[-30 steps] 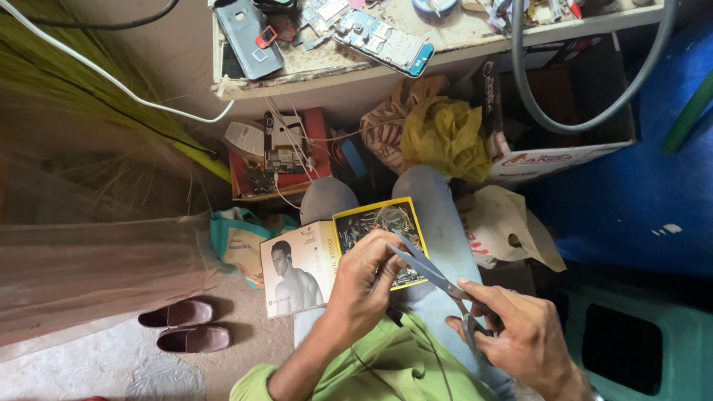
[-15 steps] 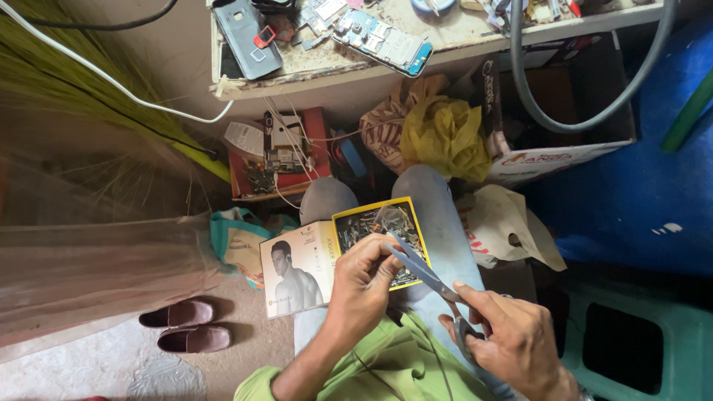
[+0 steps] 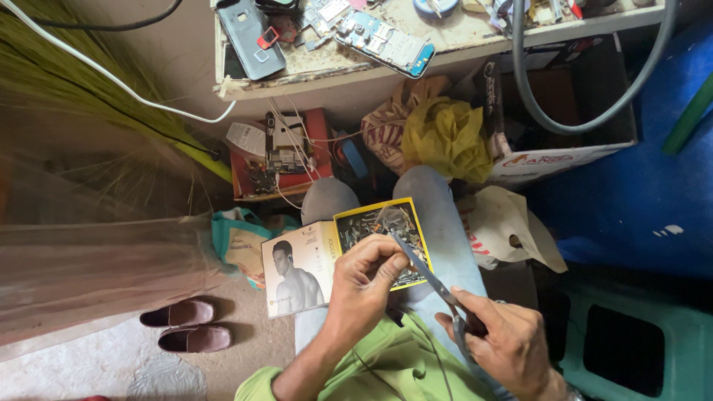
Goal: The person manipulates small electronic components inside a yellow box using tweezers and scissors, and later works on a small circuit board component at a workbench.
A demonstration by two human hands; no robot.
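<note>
Holding: right hand (image 3: 501,345) closed on tweezers (image 3: 423,271); tips over box (image 3: 382,234)
Left hand (image 3: 364,278): fingers pinched; contents unclear
Box: on lap

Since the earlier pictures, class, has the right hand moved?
Yes, slightly: the right hand with the tweezers has drifted left, nearer the open box on the lap.

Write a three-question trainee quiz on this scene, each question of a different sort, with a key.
1. True or false: the right hand holds long grey tweezers.
2. The open yellow-rimmed box rests on: A) the shelf B) the person's lap C) the floor.
3. Fill in: beside the left hand, on the floor, lies a pair of brown ____.

Key: 1 true; 2 B; 3 shoes.
</note>
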